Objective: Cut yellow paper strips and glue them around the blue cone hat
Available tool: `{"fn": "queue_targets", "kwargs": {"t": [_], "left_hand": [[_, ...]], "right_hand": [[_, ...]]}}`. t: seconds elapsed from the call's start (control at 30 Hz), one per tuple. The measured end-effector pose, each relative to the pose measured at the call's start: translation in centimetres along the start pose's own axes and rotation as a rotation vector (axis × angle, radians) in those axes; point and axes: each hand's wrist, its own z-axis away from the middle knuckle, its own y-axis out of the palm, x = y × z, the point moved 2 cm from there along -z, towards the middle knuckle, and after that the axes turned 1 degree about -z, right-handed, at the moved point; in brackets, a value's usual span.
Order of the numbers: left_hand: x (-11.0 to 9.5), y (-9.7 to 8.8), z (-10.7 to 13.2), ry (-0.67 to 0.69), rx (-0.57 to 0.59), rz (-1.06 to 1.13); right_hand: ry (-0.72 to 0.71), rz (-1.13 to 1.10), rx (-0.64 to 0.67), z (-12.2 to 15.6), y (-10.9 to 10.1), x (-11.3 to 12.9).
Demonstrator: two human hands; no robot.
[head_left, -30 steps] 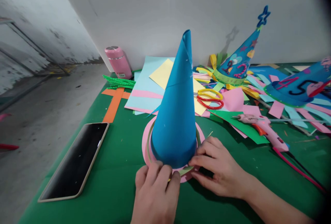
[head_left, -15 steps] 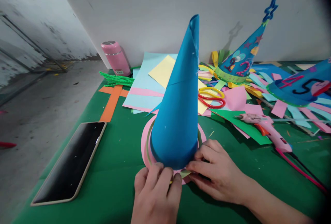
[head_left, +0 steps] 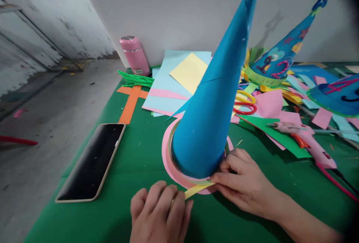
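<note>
blue cone [head_left: 213, 104] leans on pink ring [head_left: 167, 157], middle of frame, on green desk [head_left: 134, 168] | my left hand [head_left: 158, 215] pinches yellow strip [head_left: 196, 190], bottom middle | my right hand [head_left: 244, 183] pinches its other end at cone's bottom edge

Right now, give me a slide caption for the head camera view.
Left hand pinches a yellow strip while right hand steadies a tilted blue cone on a pink ring.

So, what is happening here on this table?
A person's two hands work on a tilted blue cone with a pink ring around its base. The left hand pinches a yellow strip that runs to the cone's base; the right hand touches the rim there. A phone lies to the left, a glue gun to the right.
</note>
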Motion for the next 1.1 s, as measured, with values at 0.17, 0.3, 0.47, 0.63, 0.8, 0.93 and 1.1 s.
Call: {"fn": "queue_targets", "kwargs": {"t": [0.17,0.3,0.47,0.63,0.8,0.93,1.1], "left_hand": [[-0.9,0.1,0.6,-0.037,-0.034,0.032],[-1.6,-0.1,0.3,-0.126,-0.022,0.092],[-2.6,0.2,-1.0,-0.133,-0.005,0.074],[-3.1,1.2,-1.6,-0.097,-0.026,0.017],[-3.3,1.4,-1.5,-0.053,-0.069,-0.050],[-3.2,1.1,-1.3,-0.036,-0.073,-0.038],[-1.7,0.1,-0.6,-0.063,0.098,0.138]], "right_hand": [[-0.014,0.015,-0.012,0.0,0.0,-0.1],[-0.023,0.018,-0.017,-0.1,-0.1,0.0],[-0.037,0.050,-0.041,-0.1,-0.1,0.1],[-0.030,0.046,-0.036,-0.1,-0.1,0.2],[-0.025,0.043,-0.040,0.1,0.0,0.3],[-0.032,0.060,-0.046,0.1,0.0,0.2],[-0.057,0.050,-0.056,0.2,0.0,-0.1]]}}
